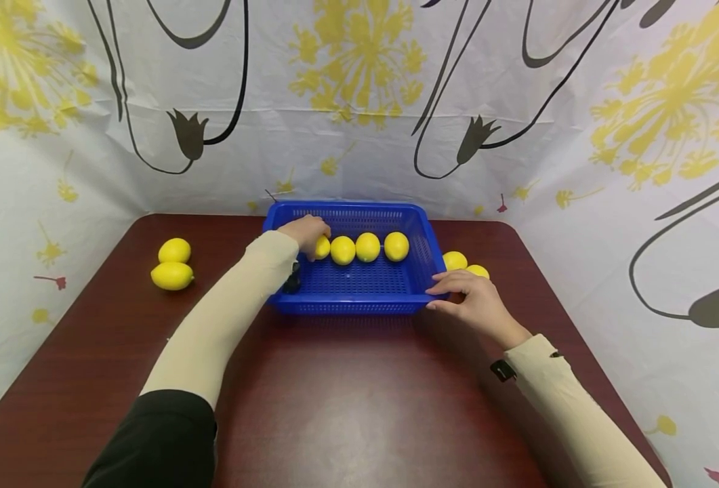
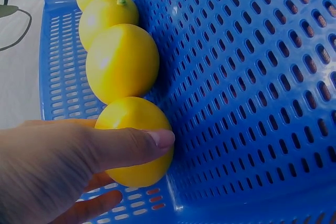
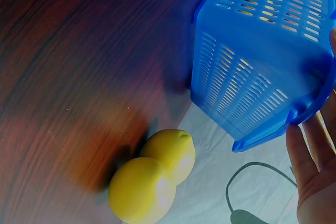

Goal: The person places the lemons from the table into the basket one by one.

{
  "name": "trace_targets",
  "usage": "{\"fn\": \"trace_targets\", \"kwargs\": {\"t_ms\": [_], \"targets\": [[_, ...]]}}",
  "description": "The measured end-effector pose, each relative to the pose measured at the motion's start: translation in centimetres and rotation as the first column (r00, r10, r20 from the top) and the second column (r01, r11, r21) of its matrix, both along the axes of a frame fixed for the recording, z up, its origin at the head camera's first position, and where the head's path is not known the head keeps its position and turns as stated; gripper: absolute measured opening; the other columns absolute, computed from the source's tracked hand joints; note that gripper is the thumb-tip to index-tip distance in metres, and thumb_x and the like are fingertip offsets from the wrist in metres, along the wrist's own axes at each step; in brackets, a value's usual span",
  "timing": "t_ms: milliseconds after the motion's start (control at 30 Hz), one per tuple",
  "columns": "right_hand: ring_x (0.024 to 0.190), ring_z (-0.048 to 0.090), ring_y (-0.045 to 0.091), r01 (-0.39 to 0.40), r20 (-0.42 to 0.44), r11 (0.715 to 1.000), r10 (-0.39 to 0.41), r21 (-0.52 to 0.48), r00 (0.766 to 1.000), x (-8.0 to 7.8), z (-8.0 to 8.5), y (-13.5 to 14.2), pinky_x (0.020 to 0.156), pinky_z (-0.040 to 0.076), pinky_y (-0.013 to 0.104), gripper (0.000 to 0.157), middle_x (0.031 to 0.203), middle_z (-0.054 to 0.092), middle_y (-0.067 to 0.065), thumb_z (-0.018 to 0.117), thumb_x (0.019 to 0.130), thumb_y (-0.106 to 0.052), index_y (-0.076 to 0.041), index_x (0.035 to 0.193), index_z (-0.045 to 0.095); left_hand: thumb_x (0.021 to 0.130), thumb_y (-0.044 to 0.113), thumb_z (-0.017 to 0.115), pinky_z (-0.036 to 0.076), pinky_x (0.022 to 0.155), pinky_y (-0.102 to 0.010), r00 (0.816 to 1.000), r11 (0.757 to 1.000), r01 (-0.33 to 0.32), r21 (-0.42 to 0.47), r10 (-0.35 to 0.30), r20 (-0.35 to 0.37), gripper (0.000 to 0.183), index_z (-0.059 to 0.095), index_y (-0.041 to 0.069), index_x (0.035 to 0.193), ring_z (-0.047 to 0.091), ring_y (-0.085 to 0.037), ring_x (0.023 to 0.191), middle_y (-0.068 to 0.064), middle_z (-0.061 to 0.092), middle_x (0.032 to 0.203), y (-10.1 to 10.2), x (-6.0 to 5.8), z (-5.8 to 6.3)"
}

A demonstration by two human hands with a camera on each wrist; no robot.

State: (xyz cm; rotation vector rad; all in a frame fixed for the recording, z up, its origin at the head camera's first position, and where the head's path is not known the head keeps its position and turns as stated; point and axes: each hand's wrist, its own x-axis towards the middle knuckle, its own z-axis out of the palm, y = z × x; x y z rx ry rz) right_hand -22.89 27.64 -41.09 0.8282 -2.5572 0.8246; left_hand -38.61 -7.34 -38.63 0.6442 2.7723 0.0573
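Inside a blue plastic basket (image 1: 347, 306), several yellow lemons stand in a row along the far side. My left hand (image 1: 306, 234) reaches in over the basket's left side and grips the leftmost lemon (image 2: 137, 115), its thumb across the top. That lemon touches or nearly touches its neighbour (image 2: 123, 62). At the basket's front right corner, my right hand (image 1: 470, 301) holds the rim, fingers over the edge and thumb at the front. The right wrist view shows the fingers (image 3: 300, 153) against the rim, part of the hand cut off by the frame.
Two lemons (image 1: 173, 276) lie together on the dark wooden table (image 1: 335, 393) left of the basket. Two more lemons (image 3: 142, 190) touch each other just right of it, partly hidden by my right hand in the head view. A flower-patterned cloth (image 1: 359, 163) hangs behind the table.
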Motion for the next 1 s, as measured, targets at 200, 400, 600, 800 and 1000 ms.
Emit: {"fn": "trace_targets", "kwargs": {"t_ms": [200, 400, 600, 800, 1000], "targets": [[0.111, 0.068, 0.018, 0.004, 0.007, 1.0, -0.005, 0.006, 1.0, 0.1, 0.1, -0.1, 0.096, 0.051, 0.024, 0.025, 0.107, 0.077, 0.002, 0.088, 0.072, -0.021, -0.02, 0.096, 0.08, 0.08, 0.008, 0.081, 0.045, 0.11, -0.045, 1.0, 1.0, 0.003, -0.001, -0.003, 0.003, 0.065, 0.056, 0.011, 0.14, 0.044, -0.032, 0.138, -0.011, 0.055, 0.144, -0.3, 0.3, 0.2], [0.111, 0.067, 0.019, 0.009, 0.018, 1.0, -0.009, 0.003, 1.0, 0.2, 0.2, -0.1, 0.094, 0.048, 0.017, 0.024, 0.109, 0.076, 0.003, 0.087, 0.073, -0.021, -0.021, 0.096, 0.08, 0.08, 0.008, 0.081, 0.046, 0.109, -0.045, 1.0, 1.0, -0.005, 0.012, 0.005, 0.015, 0.067, 0.054, 0.011, 0.142, 0.044, -0.032, 0.139, -0.011, 0.052, 0.145, -0.5, 0.5, 0.7], [0.111, 0.068, 0.019, 0.004, 0.016, 1.0, -0.004, 0.005, 1.0, 0.3, 0.2, -0.1, 0.096, 0.048, 0.016, 0.024, 0.108, 0.077, 0.004, 0.087, 0.073, -0.021, -0.021, 0.096, 0.08, 0.08, 0.01, 0.081, 0.044, 0.112, -0.046, 0.999, 1.0, -0.013, 0.02, 0.012, 0.04, 0.07, 0.052, 0.01, 0.144, 0.042, -0.032, 0.141, -0.012, 0.05, 0.148, -0.9, 0.8, 1.6], [0.11, 0.068, 0.019, 0.003, 0.012, 1.0, -0.003, 0.007, 1.0, 0.3, 0.2, -0.2, 0.096, 0.048, 0.015, 0.024, 0.108, 0.077, 0.003, 0.087, 0.073, -0.021, -0.02, 0.096, 0.08, 0.081, 0.011, 0.08, 0.047, 0.107, -0.044, 0.995, 0.996, -0.044, 0.073, 0.037, 0.092, 0.07, 0.05, 0.01, 0.145, 0.048, -0.029, 0.136, -0.01, 0.049, 0.15, -1.5, 0.9, 2.8], [0.11, 0.068, 0.02, 0.005, 0.013, 1.0, -0.005, 0.005, 1.0, 0.3, 0.2, -0.2, 0.094, 0.045, 0.01, 0.024, 0.109, 0.076, 0.003, 0.087, 0.073, -0.022, -0.021, 0.096, 0.08, 0.082, 0.012, 0.08, 0.049, 0.105, -0.043, 0.993, 0.993, -0.059, 0.098, 0.048, 0.105, 0.07, 0.049, 0.011, 0.145, 0.05, -0.028, 0.135, -0.01, 0.047, 0.152, -2.0, 0.5, 3.8]]}}
